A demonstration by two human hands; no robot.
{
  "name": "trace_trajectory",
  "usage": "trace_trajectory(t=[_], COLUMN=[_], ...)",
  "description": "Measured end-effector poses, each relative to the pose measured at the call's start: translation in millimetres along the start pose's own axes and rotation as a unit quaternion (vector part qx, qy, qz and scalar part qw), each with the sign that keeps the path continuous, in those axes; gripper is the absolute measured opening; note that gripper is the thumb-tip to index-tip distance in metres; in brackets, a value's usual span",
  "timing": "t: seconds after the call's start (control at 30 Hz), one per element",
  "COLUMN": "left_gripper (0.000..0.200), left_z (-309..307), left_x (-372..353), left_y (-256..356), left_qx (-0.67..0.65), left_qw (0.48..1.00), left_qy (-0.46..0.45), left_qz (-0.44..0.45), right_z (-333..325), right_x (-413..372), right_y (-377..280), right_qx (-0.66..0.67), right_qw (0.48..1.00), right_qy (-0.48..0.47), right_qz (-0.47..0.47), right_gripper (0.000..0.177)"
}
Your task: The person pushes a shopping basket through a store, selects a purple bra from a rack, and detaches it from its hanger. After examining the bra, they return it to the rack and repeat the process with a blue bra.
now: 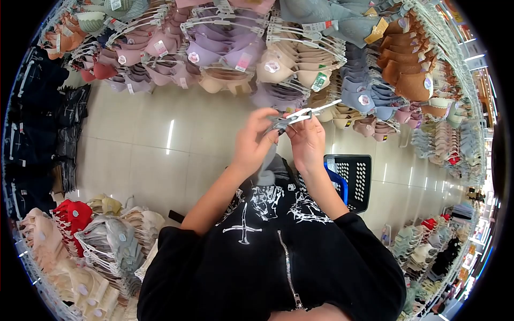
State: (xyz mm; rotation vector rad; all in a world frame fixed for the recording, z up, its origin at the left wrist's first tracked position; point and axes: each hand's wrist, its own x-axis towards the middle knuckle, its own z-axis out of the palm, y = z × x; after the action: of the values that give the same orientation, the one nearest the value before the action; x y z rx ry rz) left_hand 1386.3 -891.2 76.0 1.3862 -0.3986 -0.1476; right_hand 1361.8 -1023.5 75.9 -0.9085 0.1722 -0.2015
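In front of my chest, both hands are raised around a white plastic hanger point(321, 107) with a grey strap-like piece of fabric point(279, 122) at its left end. My left hand point(256, 140) pinches the grey fabric between thumb and fingers. My right hand point(309, 143) has its fingers closed on the hanger, its palm turned partly up. More grey cloth point(266, 170) shows below, between my wrists; whether it belongs to the same piece cannot be made out. The hanger tilts up to the right.
Racks of bras on hangers, with lilac bras point(230, 48) and brown bras point(407, 64), stand ahead. A black shopping basket point(360, 182) with a blue handle is at my right. More bras point(110, 241) hang behind left, and dark garments point(37, 107) line the left side.
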Motion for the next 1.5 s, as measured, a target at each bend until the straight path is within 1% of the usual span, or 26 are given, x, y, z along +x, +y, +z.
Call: trace_trajectory(t=[0.1, 0.2, 0.3, 0.33, 0.43, 0.47, 0.6, 0.67, 0.7, 0.77, 0.8, 0.9, 0.93, 1.03, 1.07, 1.17, 1.3, 1.33, 1.43, 1.47, 1.5], left_gripper=[0.033, 0.032, 0.029, 0.027, 0.023, 0.021, 0.017, 0.017, 0.017, 0.018, 0.018, 0.020, 0.021, 0.021, 0.021, 0.021, 0.019, 0.017, 0.014, 0.014, 0.014], left_z=[-4.0, -6.7, -7.4, -7.5, -8.3, -9.2, -6.0, -5.3, -4.9, 2.1, 5.2, 7.9, 7.6, 8.2, 10.1, 9.0, -2.1, -4.3, -12.4, -15.0, -17.4], left_x=[2.9, -0.7, -4.9, -6.2, -8.9, -9.7, -11.4, -11.6, -11.8, -11.0, -10.4, -9.8, -10.7, -13.0, -14.1, -16.0, -16.0, -15.6, -12.7, -12.2, -12.6], left_y=[6.8, 0.4, 2.8, 4.2, 5.9, 3.6, 5.7, 5.0, 4.8, 6.0, 6.4, -4.1, -8.0, -12.4, -10.5, -11.5, -11.6, -14.7, -12.2, -14.6, -13.7], left_qx=[0.004, 0.042, 0.040, 0.019, -0.025, -0.027, -0.021, -0.052, -0.068, -0.140, -0.175, -0.219, -0.209, -0.177, -0.166, -0.117, -0.029, -0.061, -0.019, -0.027, -0.035], left_qw=[1.000, 0.999, 0.999, 1.000, 1.000, 1.000, 1.000, 0.998, 0.997, 0.989, 0.983, 0.973, 0.976, 0.983, 0.986, 0.993, 0.997, 0.995, 0.995, 0.996, 0.997], left_qy=[-0.028, -0.033, -0.018, -0.014, -0.011, -0.014, -0.014, -0.033, -0.041, -0.043, -0.044, -0.059, -0.050, -0.018, -0.007, 0.025, 0.065, 0.078, 0.092, 0.083, 0.070], left_qz=[0.011, 0.001, -0.014, -0.015, -0.012, -0.008, 0.009, -0.012, -0.022, -0.030, -0.034, -0.039, -0.041, -0.036, -0.028, -0.010, 0.010, 0.022, 0.018, 0.029, 0.018], right_z=[10.3, 17.7, 25.2, 30.0, 26.9, 27.9, 31.1, 31.0, 30.0, 27.9, 29.6, 27.4, 29.0, 22.0, 24.8, 24.8, 11.4, 6.5, 1.7, 2.6, 2.8], right_x=[-4.1, -5.8, -9.6, -9.8, -12.6, -14.4, -18.8, -19.2, -18.8, -17.2, -17.0, -14.2, -16.2, -13.0, -14.5, -16.1, -9.6, -7.5, -2.8, -0.8, 2.7], right_y=[-1.3, 6.8, 7.6, 6.4, 9.9, 9.0, 3.5, -0.4, -1.2, -2.9, -6.7, -11.6, -13.9, -9.2, -10.6, -7.7, -0.9, -0.6, -6.9, -6.7, -7.0], right_qx=[0.020, 0.031, 0.005, -0.005, 0.001, -0.003, -0.011, -0.009, -0.016, -0.029, -0.014, -0.040, -0.060, -0.062, -0.048, -0.020, -0.110, -0.164, -0.246, -0.252, -0.321], right_qw=[0.997, 0.992, 0.990, 0.989, 0.995, 0.995, 0.994, 0.993, 0.992, 0.990, 0.990, 0.990, 0.993, 0.996, 0.997, 0.997, 0.980, 0.972, 0.967, 0.968, 0.945], right_qy=[0.078, 0.125, 0.138, 0.150, 0.091, 0.090, 0.056, 0.036, 0.042, 0.054, 0.056, 0.065, 0.054, 0.059, 0.054, 0.047, 0.000, -0.021, -0.024, -0.010, -0.006], right_qz=[0.011, -0.008, -0.010, -0.005, -0.039, -0.037, -0.089, -0.110, -0.117, -0.130, -0.125, -0.116, -0.091, -0.039, -0.005, 0.052, 0.168, 0.169, 0.059, -0.005, -0.067], right_gripper=[0.018, 0.014, 0.011, 0.011, 0.013, 0.015, 0.014, 0.014, 0.014, 0.014, 0.014, 0.014, 0.013, 0.011, 0.010, 0.012, 0.018, 0.020, 0.011, 0.010, 0.012])
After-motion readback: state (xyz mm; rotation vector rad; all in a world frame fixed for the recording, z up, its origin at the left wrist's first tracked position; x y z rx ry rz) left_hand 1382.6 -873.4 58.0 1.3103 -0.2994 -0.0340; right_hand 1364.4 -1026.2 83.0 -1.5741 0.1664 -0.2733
